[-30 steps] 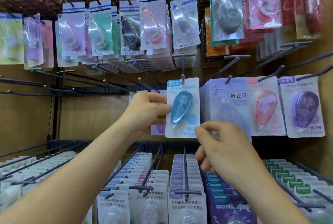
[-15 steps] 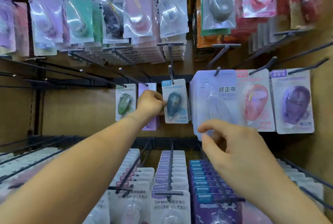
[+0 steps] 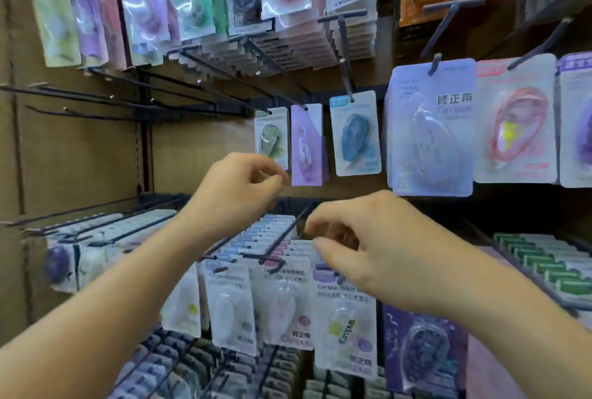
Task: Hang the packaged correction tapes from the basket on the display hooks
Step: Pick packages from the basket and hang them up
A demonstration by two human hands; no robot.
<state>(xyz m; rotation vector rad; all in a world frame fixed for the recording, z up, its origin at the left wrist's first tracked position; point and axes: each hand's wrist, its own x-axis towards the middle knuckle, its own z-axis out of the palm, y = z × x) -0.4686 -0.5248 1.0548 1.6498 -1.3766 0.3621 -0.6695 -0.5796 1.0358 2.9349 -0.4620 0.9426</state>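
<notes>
**A:** How many packs hang at the far end of the middle row?

**B:** Three single ones, side by side: a green pack [image 3: 271, 139] on the left, a purple pack [image 3: 307, 145] in the middle and the blue correction tape pack [image 3: 355, 134] on the right. Right of those, nearer the camera, is a thick pale lavender stack [image 3: 429, 129], then a red pack [image 3: 515, 123].

**A:** And the hands?

**B:** Two, both holding nothing. The left hand [image 3: 237, 196] is loosely curled, thumb and forefinger close together, with its fingertips just beside the purple pack's lower left corner. I cannot tell whether they touch it. The right hand [image 3: 368, 248] is nearer and lower, fingers loosely bent, in front of the lower row of packs [image 3: 282, 302].

**A:** How does the blue one sit?

**B:** It hangs from its hook [image 3: 345, 78] by the top edge, long axis vertical and face toward the camera. The oval tape inside leans slightly.
</notes>
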